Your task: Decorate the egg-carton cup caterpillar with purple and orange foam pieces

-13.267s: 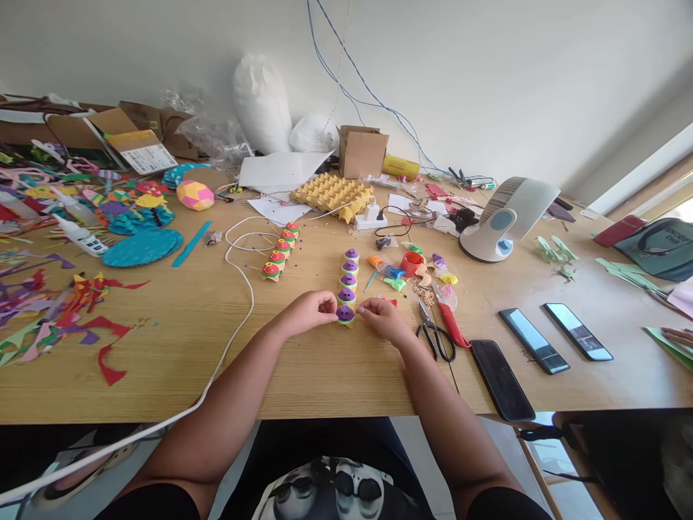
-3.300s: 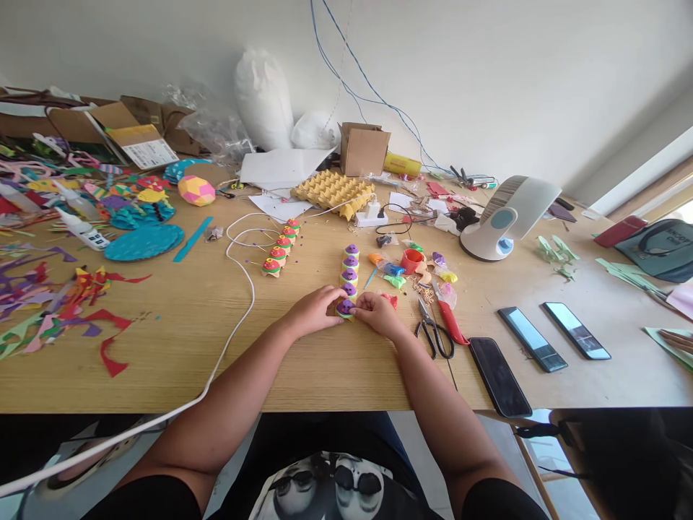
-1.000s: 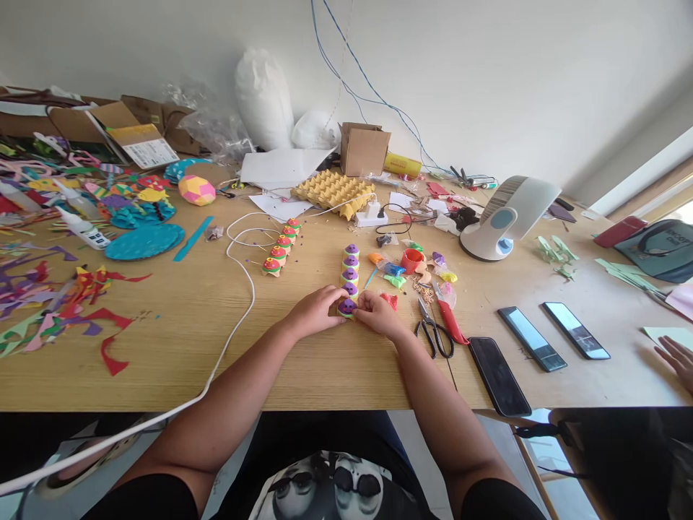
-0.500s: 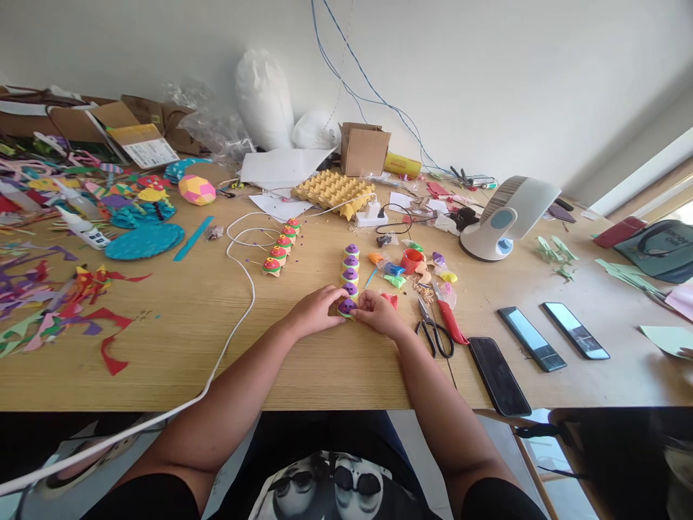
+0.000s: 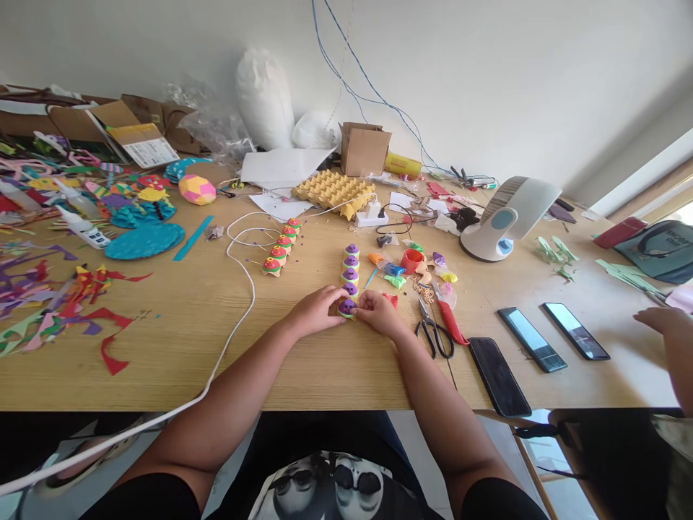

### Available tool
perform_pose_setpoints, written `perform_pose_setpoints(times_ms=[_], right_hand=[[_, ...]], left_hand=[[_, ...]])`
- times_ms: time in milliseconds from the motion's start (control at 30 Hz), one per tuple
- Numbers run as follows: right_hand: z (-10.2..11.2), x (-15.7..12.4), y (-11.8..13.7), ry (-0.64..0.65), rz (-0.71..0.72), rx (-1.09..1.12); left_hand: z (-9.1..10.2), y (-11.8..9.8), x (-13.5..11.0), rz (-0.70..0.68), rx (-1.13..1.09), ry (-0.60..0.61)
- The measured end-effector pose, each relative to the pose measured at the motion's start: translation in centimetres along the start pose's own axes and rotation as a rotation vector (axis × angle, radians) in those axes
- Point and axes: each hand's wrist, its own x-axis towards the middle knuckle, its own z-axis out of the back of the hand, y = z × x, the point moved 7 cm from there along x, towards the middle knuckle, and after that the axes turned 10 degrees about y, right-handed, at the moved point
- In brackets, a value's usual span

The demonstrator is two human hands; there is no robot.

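On the wooden table (image 5: pixel 336 361) a row of small purple-topped craft cups (image 5: pixel 350 269) runs away from me. My left hand (image 5: pixel 315 310) and my right hand (image 5: pixel 377 313) both pinch the nearest purple cup (image 5: pixel 346 307) from either side, fingers curled on it. A second row of red-topped cups (image 5: pixel 280 250) lies further left. Beside my right hand are black scissors (image 5: pixel 433 334), a red-handled cutter (image 5: pixel 449 319) and bits of coloured clay (image 5: pixel 403 271).
Three phones (image 5: pixel 498 375) lie at the right. A white fan (image 5: pixel 506 217), a yellow egg tray (image 5: pixel 333 191), a cardboard box (image 5: pixel 362 150) and a white cable (image 5: pixel 238 303) are there too. Coloured paper scraps (image 5: pixel 65 303) cover the left. Another person's hand (image 5: pixel 657 321) reaches in at right.
My hands stay on the nearest purple cup, almost still. At the right edge another person's hand and forearm have come further into view over the table.
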Motion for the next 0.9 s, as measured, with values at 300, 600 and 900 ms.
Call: perform_pose_setpoints(times_ms=[300,600,900], right_hand=[[0.08,0.11,-0.12,-0.011,-0.023,0.0],[0.2,0.1,-0.66,0.064,-0.019,0.173],[-0.17,-0.15,-0.07,0.081,0.051,0.055]], left_hand=[[-0.02,0.08,0.09,-0.011,0.007,0.0],[0.07,-0.03,0.05,-0.008,0.009,0.0],[0.27,-0.03,0.06,0.002,0.017,-0.006]])
